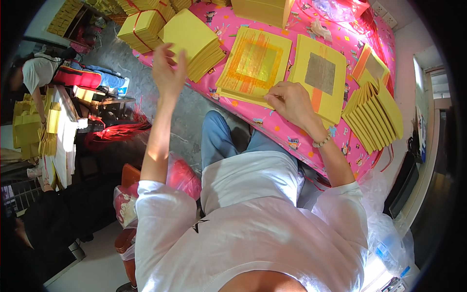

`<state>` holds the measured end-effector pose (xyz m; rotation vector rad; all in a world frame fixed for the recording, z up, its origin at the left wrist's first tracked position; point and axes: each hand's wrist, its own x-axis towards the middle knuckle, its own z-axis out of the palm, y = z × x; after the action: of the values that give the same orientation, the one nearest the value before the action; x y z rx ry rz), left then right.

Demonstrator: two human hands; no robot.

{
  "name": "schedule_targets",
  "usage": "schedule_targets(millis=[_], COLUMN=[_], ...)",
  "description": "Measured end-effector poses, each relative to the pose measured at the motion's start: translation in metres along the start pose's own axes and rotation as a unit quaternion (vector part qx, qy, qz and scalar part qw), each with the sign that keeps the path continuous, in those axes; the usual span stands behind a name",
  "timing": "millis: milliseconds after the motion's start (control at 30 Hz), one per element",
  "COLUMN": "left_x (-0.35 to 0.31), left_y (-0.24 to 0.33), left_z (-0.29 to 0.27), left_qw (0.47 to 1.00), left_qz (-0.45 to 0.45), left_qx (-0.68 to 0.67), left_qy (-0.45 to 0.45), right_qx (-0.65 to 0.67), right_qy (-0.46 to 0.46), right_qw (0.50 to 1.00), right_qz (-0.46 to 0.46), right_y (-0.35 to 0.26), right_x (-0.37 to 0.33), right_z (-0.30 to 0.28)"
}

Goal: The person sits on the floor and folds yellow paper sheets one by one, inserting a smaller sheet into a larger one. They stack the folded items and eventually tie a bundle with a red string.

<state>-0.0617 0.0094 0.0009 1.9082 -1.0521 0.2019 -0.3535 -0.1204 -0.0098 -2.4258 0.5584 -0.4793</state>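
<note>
My left hand (169,72) is raised with its fingers apart and nothing in it, beside a stack of plain yellow paper (192,39). My right hand (291,101) has its fingers curled and pinches the near right corner of a yellow paper sheet (238,92). That sheet tops a pile printed with an orange and gold square (258,61). Just right of it lies another yellow paper pile (328,104) with a silver-grey square and an orange strip. My right wrist partly overlaps that pile's lower edge.
A pink patterned cloth (214,87) covers the table. Folded yellow paper bundles (372,119) stand at right; red-tied bundles (142,29) lie at far left. Red strings (369,29) and plastic bags hang at far right. Other people work at a white table (65,136) on the left.
</note>
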Motion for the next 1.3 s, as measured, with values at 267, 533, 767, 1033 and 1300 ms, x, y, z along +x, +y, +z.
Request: schedule_targets(millis=[267, 533, 767, 1033, 1300], left_x=[-0.071, -0.077, -0.075, -0.074, -0.068], left_y=[0.034, 0.027, 0.026, 0.027, 0.041], left_z=[0.021, 0.030, 0.029, 0.028, 0.021], left_qw=[0.956, 0.954, 0.952, 0.949, 0.946], left_qz=[0.099, 0.051, 0.060, 0.050, 0.156], left_qx=[-0.053, -0.073, -0.070, -0.071, 0.082], left_qy=[-0.271, -0.287, -0.290, -0.303, -0.273], right_qx=[0.005, -0.004, -0.004, -0.003, -0.004], right_qy=[-0.002, -0.008, 0.000, 0.001, 0.008], right_qw=[1.000, 0.999, 1.000, 0.999, 0.999], right_qz=[0.016, 0.032, 0.031, 0.032, 0.041], right_y=[0.000, -0.002, -0.003, -0.003, -0.005], right_x=[0.002, 0.003, 0.003, 0.004, 0.004], right_z=[0.001, 0.000, 0.002, 0.003, 0.003])
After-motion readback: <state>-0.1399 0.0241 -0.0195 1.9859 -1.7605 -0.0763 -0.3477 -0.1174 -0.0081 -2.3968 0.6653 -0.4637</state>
